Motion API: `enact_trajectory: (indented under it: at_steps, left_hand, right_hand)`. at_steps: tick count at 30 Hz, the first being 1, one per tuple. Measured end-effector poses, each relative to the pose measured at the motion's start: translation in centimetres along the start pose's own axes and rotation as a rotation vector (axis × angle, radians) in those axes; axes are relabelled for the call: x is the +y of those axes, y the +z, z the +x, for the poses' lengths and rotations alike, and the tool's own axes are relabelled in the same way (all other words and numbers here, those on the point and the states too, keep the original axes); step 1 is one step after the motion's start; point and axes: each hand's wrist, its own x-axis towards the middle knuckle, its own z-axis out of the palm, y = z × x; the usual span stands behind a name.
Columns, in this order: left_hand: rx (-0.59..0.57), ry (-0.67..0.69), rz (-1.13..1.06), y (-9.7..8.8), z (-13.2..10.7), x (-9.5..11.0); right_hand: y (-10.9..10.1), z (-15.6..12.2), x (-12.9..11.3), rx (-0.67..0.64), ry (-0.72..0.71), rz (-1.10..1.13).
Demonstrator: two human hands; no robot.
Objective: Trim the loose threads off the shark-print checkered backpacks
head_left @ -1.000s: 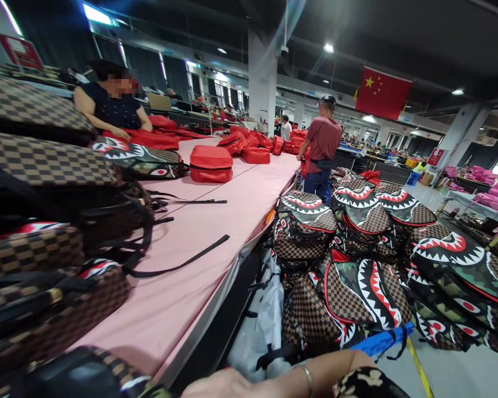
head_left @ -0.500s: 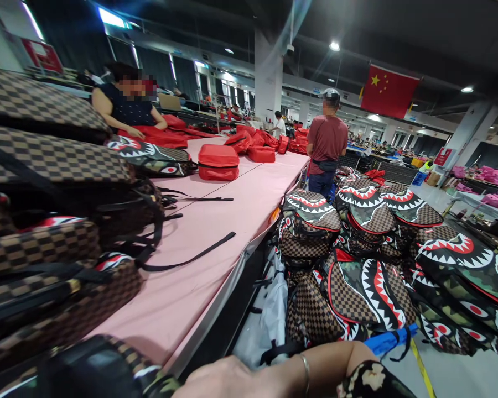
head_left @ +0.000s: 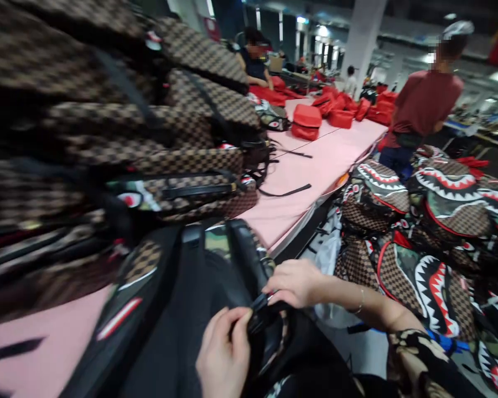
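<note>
In front of me a backpack (head_left: 182, 315) lies with its black padded back and shoulder straps facing up; brown check and camouflage patches show along its edges. Close to its right edge, my left hand (head_left: 226, 351) pinches a black strap (head_left: 258, 314) between thumb and fingers. My right hand (head_left: 294, 283) comes in from the right, its fingers closed on the same strap just beyond the left. Blur and the fingers hide the exact part being gripped. Black material bunches up beneath both hands.
Stacked check backpacks (head_left: 199, 116) rise at the left on the pink table (head_left: 290, 204). Shark-mouth backpacks (head_left: 423, 282) are heaped to the right. Red bags (head_left: 307, 121) lie farther along. One person (head_left: 255, 61) works behind the table; another (head_left: 427, 105) stands beyond the heap.
My view has swung left and down. Both hands now show, closed on the strap, where only my right hand and forearm showed at the bottom edge. More of the backpack is visible.
</note>
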Motion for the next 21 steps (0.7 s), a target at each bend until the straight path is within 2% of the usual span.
enact_trajectory:
  at_steps: [7,14,21]
  left_hand:
    - [-0.007,-0.038,0.010,0.1,-0.4,1.2]
    - [-0.055,-0.169,-0.116,-0.1,-0.4,0.4]
    - [-0.050,-0.175,-0.122,-0.4,-0.1,1.0]
  right_hand:
    - [-0.4,0.0,-0.8,0.074,-0.024,-0.062]
    - [0.3,-0.6,0.2,0.085,0.004,0.059]
    - [-0.2,-0.1,-0.2,0.012,-0.042,0.067]
